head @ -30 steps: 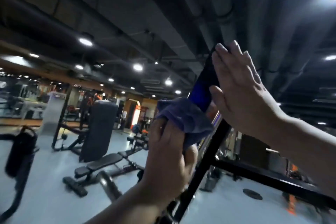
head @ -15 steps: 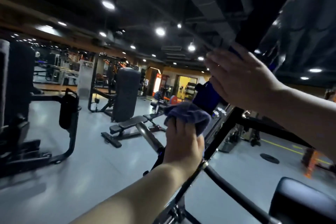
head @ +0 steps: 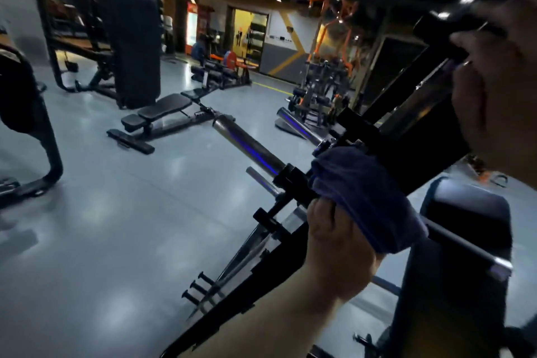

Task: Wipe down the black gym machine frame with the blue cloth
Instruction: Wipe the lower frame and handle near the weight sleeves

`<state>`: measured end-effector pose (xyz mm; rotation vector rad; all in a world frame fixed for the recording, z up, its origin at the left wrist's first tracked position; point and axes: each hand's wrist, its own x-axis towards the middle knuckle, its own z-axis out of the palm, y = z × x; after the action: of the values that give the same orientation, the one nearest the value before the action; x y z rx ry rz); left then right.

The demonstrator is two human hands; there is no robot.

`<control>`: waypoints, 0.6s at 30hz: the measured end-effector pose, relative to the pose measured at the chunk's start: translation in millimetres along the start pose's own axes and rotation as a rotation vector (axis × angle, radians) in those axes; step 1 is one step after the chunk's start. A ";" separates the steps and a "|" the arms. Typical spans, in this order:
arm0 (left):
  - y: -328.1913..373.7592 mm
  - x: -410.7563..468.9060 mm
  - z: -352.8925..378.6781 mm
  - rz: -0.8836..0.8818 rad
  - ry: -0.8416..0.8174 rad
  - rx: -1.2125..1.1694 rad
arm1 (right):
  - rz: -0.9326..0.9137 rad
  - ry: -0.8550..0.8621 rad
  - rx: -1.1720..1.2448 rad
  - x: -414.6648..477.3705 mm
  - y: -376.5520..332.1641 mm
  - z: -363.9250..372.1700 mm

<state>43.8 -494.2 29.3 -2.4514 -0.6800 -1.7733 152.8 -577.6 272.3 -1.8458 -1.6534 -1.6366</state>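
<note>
**Wipe in progress, lower frame at the bar junction**

Obs: left hand [head: 340, 247] near centre, fingers curled round a bunched blue cloth [head: 366, 197]. The cloth is pressed on the slanted black frame [head: 415, 163], just right of the bracket [head: 293, 183] where the chrome bar [head: 250, 142] meets it. Right hand [head: 499, 90] is at the far right, up against the upper frame. Motion blur there; cannot tell whether its fingers wrap the member or only lie on it. Black seat pad [head: 470, 212] sits near right, below the frame.

Judgement: mid-stroke along the beam, with much of the lower frame not yet covered.

Method notes:
- The cloth is wadded, so little of it touches. Flatten it under the palm to cover the full face of the beam.
- Run long strokes along the member, then turn the wrist to take the side faces.
- Work the cloth edge into the bracket corners, where grime probably collects.
- Use the right hand as a brace only, clear of the wiping path.

Risk: the cloth could snag on the bracket edges.
</note>
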 end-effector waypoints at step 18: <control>-26.9 -29.2 -55.1 -0.760 -0.348 -0.429 | 0.021 -0.139 -0.253 -20.9 -56.0 -11.5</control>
<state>-22.8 -494.9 15.8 -3.1077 -1.5858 -1.8436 106.8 -577.5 232.3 -2.1319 -1.5310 -1.8190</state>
